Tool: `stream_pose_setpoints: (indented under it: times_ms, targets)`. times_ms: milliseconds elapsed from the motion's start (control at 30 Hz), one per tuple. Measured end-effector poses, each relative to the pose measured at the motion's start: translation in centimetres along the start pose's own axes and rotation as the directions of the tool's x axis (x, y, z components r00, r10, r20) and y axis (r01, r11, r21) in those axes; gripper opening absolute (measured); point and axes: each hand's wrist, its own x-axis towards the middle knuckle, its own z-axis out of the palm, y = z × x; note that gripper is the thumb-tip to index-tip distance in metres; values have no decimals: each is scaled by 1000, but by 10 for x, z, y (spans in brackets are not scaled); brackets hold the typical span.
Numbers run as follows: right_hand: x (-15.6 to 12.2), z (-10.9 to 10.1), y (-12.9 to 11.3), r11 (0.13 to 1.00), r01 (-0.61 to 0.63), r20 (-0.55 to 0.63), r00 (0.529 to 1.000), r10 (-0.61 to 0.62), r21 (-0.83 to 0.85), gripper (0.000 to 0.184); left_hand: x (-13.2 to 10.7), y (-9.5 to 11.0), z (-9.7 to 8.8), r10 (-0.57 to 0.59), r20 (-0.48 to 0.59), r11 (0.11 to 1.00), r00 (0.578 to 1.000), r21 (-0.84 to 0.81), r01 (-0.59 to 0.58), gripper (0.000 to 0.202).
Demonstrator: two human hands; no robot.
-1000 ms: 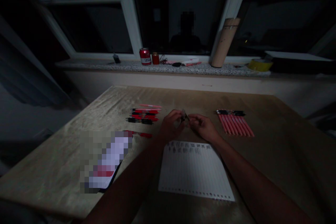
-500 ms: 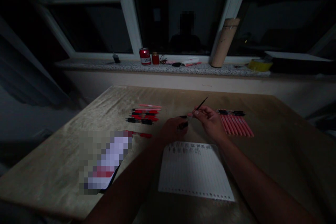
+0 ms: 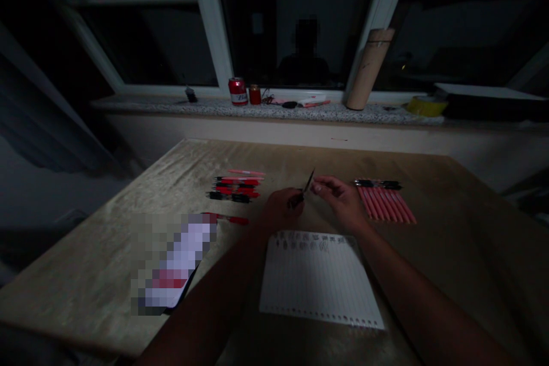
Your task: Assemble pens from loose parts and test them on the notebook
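Over the wooden table (image 3: 450, 229) my left hand (image 3: 281, 211) is closed round a short dark pen barrel (image 3: 297, 200). A thin dark refill (image 3: 309, 179) sticks up and to the right out of it. My right hand (image 3: 341, 197) is close beside, its fingertips pinched at the refill's side. Both hands hover just beyond the top edge of a lined sheet (image 3: 319, 280) with small scribbles along its top.
Red and black pens (image 3: 235, 189) lie in a group to the left, with one red pen (image 3: 229, 218) nearer. A row of pink pens (image 3: 386, 203) lies to the right. On the sill stand a red can (image 3: 237, 91) and a cardboard tube (image 3: 369, 68).
My right hand pulled the thin refill up and away from the left hand, then brought it back down to the barrel held in my left hand.
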Motion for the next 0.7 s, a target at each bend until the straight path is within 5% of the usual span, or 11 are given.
stream_pose_setpoints:
  times_ms: [167,400,700]
  targets:
    - [2,-3,18,995,-6,-14,1000,5,-98,30,-1,-5,-2,-129,-75,986,989,-116,120,20]
    - [0,4,28,996,14,94,996,-5,-90,28,-1,-2,1,-79,-4,985,997,-156,78,26]
    - [-1,5,40,955,61,30,998,-55,-292,23,-1,-6,-4,-80,-70,997,994,10,81,22]
